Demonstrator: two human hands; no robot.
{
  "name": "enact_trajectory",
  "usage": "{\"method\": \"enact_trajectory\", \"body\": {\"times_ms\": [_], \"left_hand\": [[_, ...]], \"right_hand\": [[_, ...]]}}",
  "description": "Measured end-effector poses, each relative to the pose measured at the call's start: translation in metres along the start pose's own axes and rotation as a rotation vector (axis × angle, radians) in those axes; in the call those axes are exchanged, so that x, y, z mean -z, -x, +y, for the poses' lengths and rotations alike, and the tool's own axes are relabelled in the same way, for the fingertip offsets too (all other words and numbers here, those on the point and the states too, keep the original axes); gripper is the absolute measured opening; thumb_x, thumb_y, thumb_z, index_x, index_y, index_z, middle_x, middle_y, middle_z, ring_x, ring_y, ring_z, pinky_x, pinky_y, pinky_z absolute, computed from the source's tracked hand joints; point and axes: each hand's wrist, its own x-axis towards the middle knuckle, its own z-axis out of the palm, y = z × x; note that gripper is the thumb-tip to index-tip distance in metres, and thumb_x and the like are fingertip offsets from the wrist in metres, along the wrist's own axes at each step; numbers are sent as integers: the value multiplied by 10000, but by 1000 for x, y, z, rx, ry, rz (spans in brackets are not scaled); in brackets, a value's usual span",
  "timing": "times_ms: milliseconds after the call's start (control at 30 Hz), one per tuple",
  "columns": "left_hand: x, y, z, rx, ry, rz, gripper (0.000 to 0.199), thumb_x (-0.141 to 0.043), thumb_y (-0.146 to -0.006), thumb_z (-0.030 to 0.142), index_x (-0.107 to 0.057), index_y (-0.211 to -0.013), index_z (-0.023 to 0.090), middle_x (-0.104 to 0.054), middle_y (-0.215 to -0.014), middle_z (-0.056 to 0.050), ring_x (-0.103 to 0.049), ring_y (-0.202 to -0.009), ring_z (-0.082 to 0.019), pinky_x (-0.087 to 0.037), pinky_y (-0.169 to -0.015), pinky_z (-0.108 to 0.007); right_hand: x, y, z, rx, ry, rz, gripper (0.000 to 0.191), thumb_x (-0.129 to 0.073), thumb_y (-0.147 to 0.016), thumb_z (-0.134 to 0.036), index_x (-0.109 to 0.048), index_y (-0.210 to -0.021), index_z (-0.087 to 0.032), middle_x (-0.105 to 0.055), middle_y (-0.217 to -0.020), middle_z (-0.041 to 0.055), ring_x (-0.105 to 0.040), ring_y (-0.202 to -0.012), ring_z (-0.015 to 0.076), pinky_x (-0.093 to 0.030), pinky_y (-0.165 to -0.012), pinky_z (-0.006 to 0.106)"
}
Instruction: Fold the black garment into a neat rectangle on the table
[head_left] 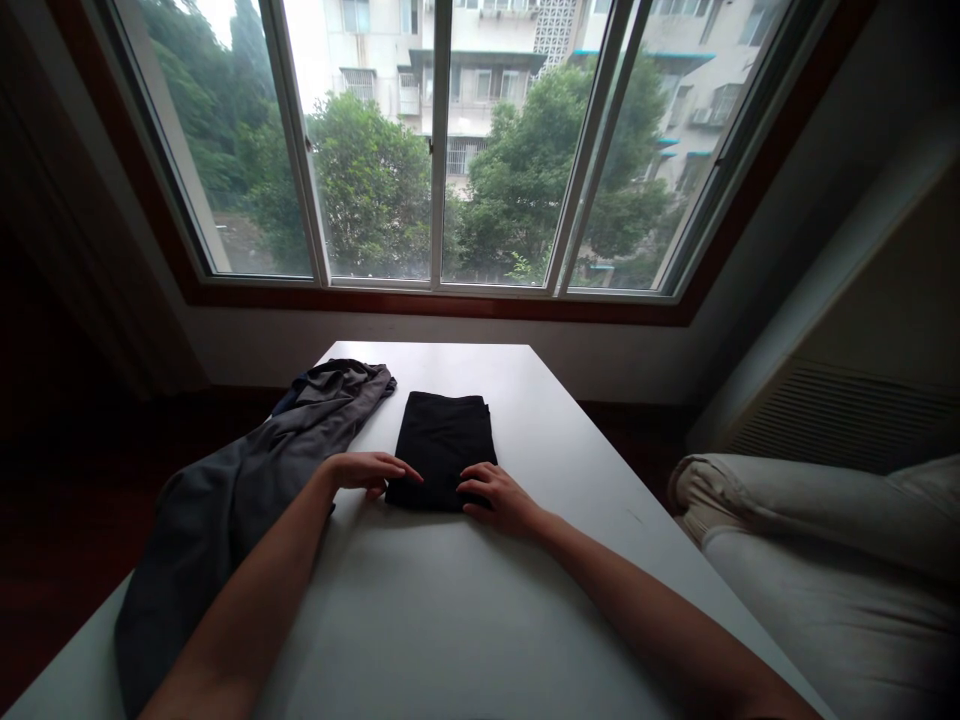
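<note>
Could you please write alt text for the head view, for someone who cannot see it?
A person's left hand and right hand rest at the near end of a folded black cloth on a white table. Rumpled grey fabric lies to the left; a window beyond shows trees and a building.

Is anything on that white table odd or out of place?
The gray fabric lies rumpled on the white table, reaching past its left edge, messy beside the folded black cloth that the left hand and right hand touch. A small mark near the table's right edge is too faint to identify.
</note>
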Motion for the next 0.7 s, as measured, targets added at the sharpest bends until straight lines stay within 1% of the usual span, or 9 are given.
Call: {"method": "enact_trajectory", "body": {"times_ms": [167,233,300,400,500,533,567,633,700], "left_hand": [[1,1,-2,-48,40,34,580,-756,-847,582,-760,-1254,168,-455,-587,42,-446,-480,-95,-352,-486,-230],[0,1,-3,-66,65,20,596,-769,-837,581,-746,-1276,177,-478,-608,36,-483,-500,-102,-381,-503,-226],[-3,1,-3,-68,93,-7,646,-782,-827,577,-707,-1342,194,-529,-649,21,-536,-529,-116,-419,-531,-231],[-7,-1,-2,-68,121,-40,681,-804,-809,564,-681,-1380,214,-623,-764,-16,-568,-544,-117,-439,-545,-241],[-9,-2,0,-42,90,-50,610,-790,-820,558,-720,-1324,222,-707,-971,-68,-559,-522,-97,-415,-519,-250],[-8,-2,0,-27,68,-48,584,-775,-831,562,-733,-1303,219,-717,-1010,-78,-555,-514,-94,-405,-511,-253],[-8,-2,1,-13,46,-43,567,-757,-844,571,-745,-1284,213,-723,-994,-78,-551,-506,-95,-396,-506,-255],[-5,-1,1,2,13,-23,556,-728,-859,593,-764,-1246,195,-694,-822,-49,-541,-494,-108,-379,-497,-253],[-1,-1,0,0,1,4,561,-717,-859,615,-780,-1209,181,-583,-641,-3,-520,-480,-117,-362,-487,-246]], "right_hand": [[1,0,-1,0,1,2,285,-708,-956,-353,-717,-1233,-287,-626,-1339,84,-573,-1252,253,-483,-1073,414],[2,0,-2,0,7,-1,281,-706,-957,-355,-720,-1229,-287,-629,-1334,86,-579,-1244,253,-486,-1070,414],[2,0,-2,0,10,-1,282,-708,-955,-354,-721,-1228,-283,-632,-1329,89,-582,-1240,254,-488,-1067,415],[2,0,-2,4,9,2,287,-712,-952,-352,-721,-1230,-283,-634,-1324,90,-585,-1236,255,-491,-1064,415],[2,0,-1,3,8,2,284,-705,-956,-354,-720,-1231,-285,-634,-1326,90,-587,-1234,256,-493,-1065,417],[2,0,-1,3,7,4,282,-703,-957,-354,-720,-1230,-284,-633,-1327,90,-586,-1235,257,-492,-1066,418],[2,0,-1,5,7,5,282,-704,-957,-352,-719,-1229,-282,-633,-1328,92,-584,-1237,258,-491,-1067,419],[1,0,-1,8,3,7,283,-706,-954,-344,-718,-1229,-279,-631,-1330,92,-580,-1241,258,-489,-1068,419],[0,0,0,8,-2,9,284,-706,-954,-338,-715,-1231,-278,-628,-1332,89,-575,-1243,257,-486,-1070,420]]}}
